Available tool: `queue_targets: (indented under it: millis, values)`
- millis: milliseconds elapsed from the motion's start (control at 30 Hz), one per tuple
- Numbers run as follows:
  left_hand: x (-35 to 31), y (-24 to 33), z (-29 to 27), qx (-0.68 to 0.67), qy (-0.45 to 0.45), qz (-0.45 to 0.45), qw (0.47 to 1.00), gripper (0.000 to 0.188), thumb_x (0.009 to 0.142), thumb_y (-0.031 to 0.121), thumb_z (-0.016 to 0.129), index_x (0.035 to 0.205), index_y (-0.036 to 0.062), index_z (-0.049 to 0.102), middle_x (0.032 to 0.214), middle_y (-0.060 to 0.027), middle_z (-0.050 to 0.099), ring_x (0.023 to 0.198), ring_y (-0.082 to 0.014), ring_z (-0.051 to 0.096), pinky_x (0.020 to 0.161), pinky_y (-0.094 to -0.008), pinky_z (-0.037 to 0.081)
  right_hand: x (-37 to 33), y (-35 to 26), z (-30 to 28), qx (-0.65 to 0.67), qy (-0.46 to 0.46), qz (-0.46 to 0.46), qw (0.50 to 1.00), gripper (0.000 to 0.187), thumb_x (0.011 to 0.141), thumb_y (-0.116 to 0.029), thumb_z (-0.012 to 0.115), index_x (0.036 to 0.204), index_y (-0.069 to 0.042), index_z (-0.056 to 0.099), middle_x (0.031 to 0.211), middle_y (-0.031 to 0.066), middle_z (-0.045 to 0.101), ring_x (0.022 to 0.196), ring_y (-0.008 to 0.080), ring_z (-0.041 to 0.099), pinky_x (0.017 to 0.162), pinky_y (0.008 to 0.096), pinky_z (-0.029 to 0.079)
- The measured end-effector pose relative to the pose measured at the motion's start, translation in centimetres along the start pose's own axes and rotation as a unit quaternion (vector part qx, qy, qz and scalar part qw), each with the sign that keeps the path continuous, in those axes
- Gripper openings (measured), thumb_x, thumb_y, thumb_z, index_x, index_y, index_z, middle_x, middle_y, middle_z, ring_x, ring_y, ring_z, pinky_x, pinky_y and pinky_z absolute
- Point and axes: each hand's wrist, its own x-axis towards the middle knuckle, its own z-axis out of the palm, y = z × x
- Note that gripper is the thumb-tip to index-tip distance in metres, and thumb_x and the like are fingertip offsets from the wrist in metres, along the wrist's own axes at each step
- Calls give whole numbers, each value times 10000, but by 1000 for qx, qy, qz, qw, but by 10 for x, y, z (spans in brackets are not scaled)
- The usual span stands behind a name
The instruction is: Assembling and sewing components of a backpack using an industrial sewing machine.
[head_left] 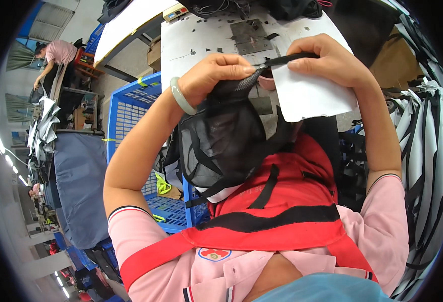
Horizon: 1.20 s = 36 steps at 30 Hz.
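A black mesh bag [221,141] hangs in front of my body, over my red apron [287,181]. My left hand [216,75] pinches the bag's upper mesh edge between thumb and fingers. To its right, my right hand [329,60] is closed on a black strap [289,58]. A white fabric panel [312,98] hangs below that strap, under my right hand. Between the two hands the strap and the mesh edge meet; the exact join is too small to make out.
The white worktable [196,38] ahead bears a metal plate [251,36], black scraps and dark fabric. A blue plastic crate [131,110] stands at my left. White panels with black straps [427,131] hang at my right. Another person [58,53] bends over work at the far left.
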Motion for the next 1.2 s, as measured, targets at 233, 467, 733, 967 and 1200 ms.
queue_targets:
  millis: [233, 467, 733, 967, 1200]
  values:
    - [42, 10, -13, 98, 202, 117, 967, 237, 814, 198, 734, 886, -20, 679, 764, -40, 670, 702, -70, 593, 629, -208, 475, 41, 35, -11, 4, 70, 28, 997, 334, 862, -311, 661, 978, 1, 644, 761, -11, 616, 646, 36, 559, 587, 192, 451]
    - [80, -12, -40, 115, 255, 143, 949, 264, 796, 209, 750, 879, -35, 690, 770, -57, 674, 684, -91, 585, 637, -228, 475, 73, 64, -15, -14, 116, 46, 992, 417, 846, -346, 670, 1057, 13, 645, 826, 36, 638, 705, 68, 581, 642, 207, 456]
    - [91, -18, -59, 107, 267, 118, 951, 279, 785, 215, 759, 884, -39, 700, 758, -54, 667, 669, -91, 583, 628, -226, 470, 94, 73, -20, 32, 76, 64, 995, 447, 848, -315, 689, 1108, 42, 618, 933, 47, 650, 805, 83, 595, 729, 207, 467]
    - [95, -22, -65, 76, 269, 122, 952, 287, 781, 212, 759, 887, -49, 704, 761, -56, 668, 673, -99, 591, 637, -229, 478, 98, 64, -22, 24, 59, 103, 993, 446, 845, -334, 697, 1106, 21, 627, 948, 50, 652, 795, 86, 610, 733, 202, 469]
    - [103, -23, -73, 120, 272, 136, 945, 245, 828, 196, 727, 952, -14, 701, 799, -42, 673, 674, -95, 608, 630, -208, 487, 102, 60, -23, -18, 109, 58, 992, 432, 871, -363, 657, 1139, -25, 630, 946, 48, 656, 764, 77, 613, 691, 193, 468]
